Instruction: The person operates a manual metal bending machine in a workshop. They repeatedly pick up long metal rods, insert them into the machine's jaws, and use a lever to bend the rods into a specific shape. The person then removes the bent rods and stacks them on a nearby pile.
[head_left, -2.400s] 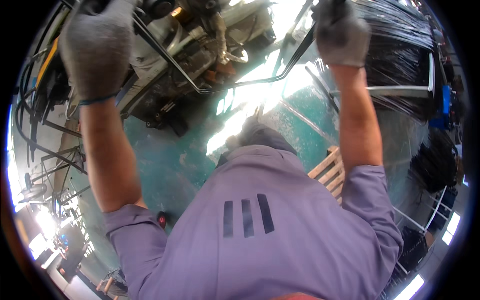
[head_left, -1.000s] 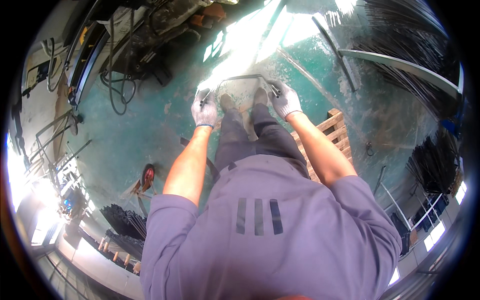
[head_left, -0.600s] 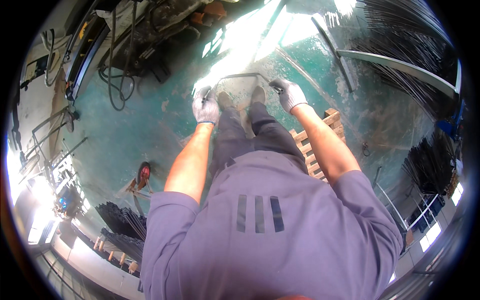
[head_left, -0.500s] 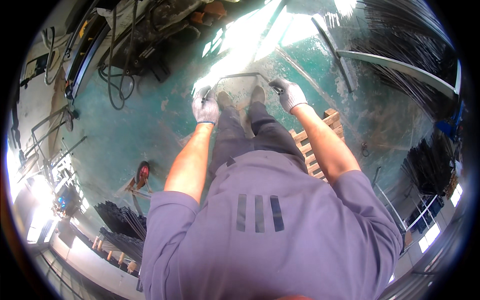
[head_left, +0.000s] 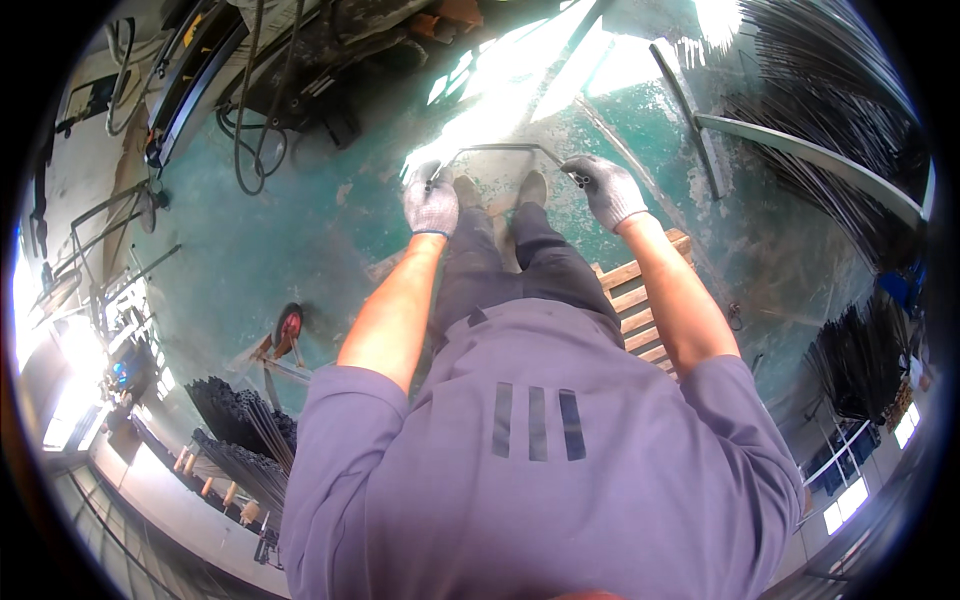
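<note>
A thin, dark bent metal tube (head_left: 500,147) spans the space between my hands, above and beyond my shoes. It has a straight middle and two ends angled back toward me. My left hand (head_left: 432,207), in a pale knit glove, is closed around its left end. Around the right end, my right hand (head_left: 610,193) is closed too, in a matching glove with a darker finger area. Small round tube openings show beside the fingers of each hand; whether more than one tube is held, I cannot tell.
A wooden pallet (head_left: 640,295) lies below my right forearm. Bundles of dark rods (head_left: 820,110) rest against a metal rail (head_left: 820,150) at the far right. Machinery with hanging cables (head_left: 255,130) stands far left. A red-hubbed wheel (head_left: 288,325) and stacked dark tubes (head_left: 235,420) are left.
Hands and bent tube appear slightly farther right in the picture, as does most of the floor scene, so the view has shifted. Both hands keep their hold.
</note>
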